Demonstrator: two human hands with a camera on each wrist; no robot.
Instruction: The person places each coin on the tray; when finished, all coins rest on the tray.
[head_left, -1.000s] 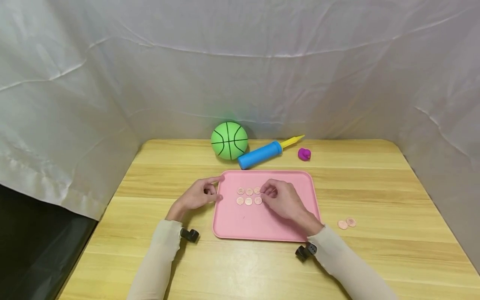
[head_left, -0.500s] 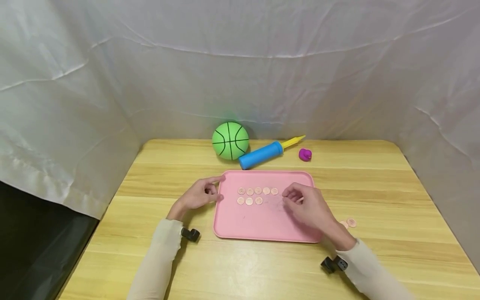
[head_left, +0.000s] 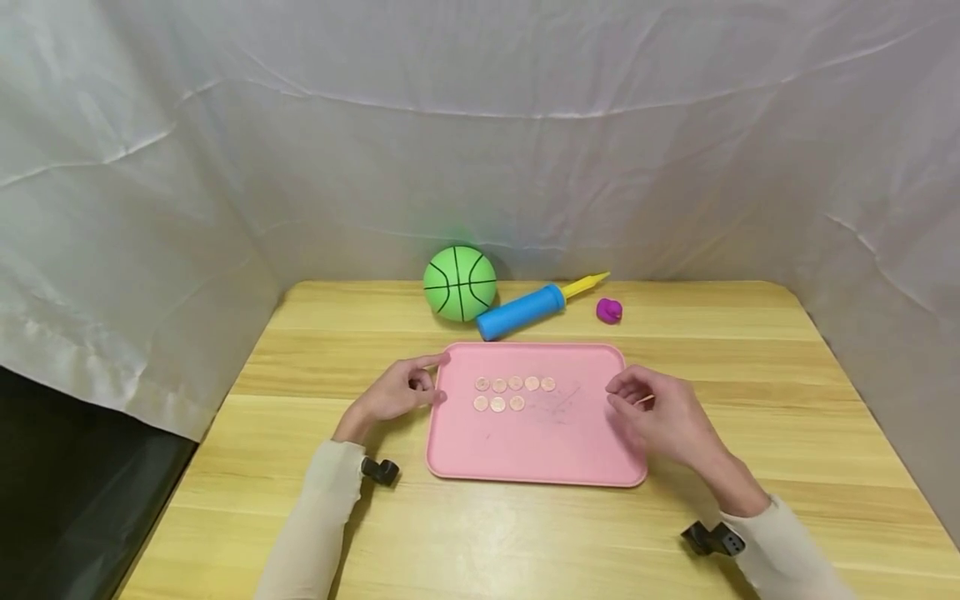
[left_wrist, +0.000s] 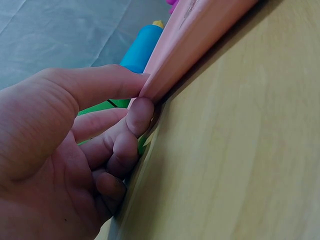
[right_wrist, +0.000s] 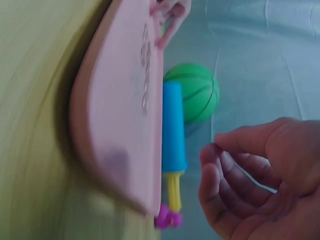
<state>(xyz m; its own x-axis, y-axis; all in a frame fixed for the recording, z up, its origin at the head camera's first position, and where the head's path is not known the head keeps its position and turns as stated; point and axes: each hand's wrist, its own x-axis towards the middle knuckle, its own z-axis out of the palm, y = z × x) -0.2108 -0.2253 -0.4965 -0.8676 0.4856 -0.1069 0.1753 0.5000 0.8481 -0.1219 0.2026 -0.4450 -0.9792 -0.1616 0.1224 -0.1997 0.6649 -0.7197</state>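
Note:
A pink tray [head_left: 517, 454] lies on the wooden table, with copper-coloured coins [head_left: 515, 383] set out in two rows on it: several in the far row, three in the near one. At the tray's left rim, my left hand [head_left: 392, 390] has its thumb and index finger on the edge. In the left wrist view the thumb [left_wrist: 107, 82] lies over the rim and a curled fingertip meets the wall below, pinching it. My right hand [head_left: 667, 414] hovers over the tray's right edge, fingers loosely curled. The right wrist view shows thumb and index tips [right_wrist: 215, 142] close together, nothing visible between them.
Behind the tray are a green ball [head_left: 460, 283] with black lines, a blue hand pump [head_left: 521, 312] with a yellow nozzle, and a small purple rubber duck [head_left: 609, 311]. Grey cloth [head_left: 525, 167] hangs along the table's back and sides.
Two more coins came to lie at the right of the far row. My right hand moved right to the tray's edge, now covering two coins seen earlier on the table. My left hand stayed put.

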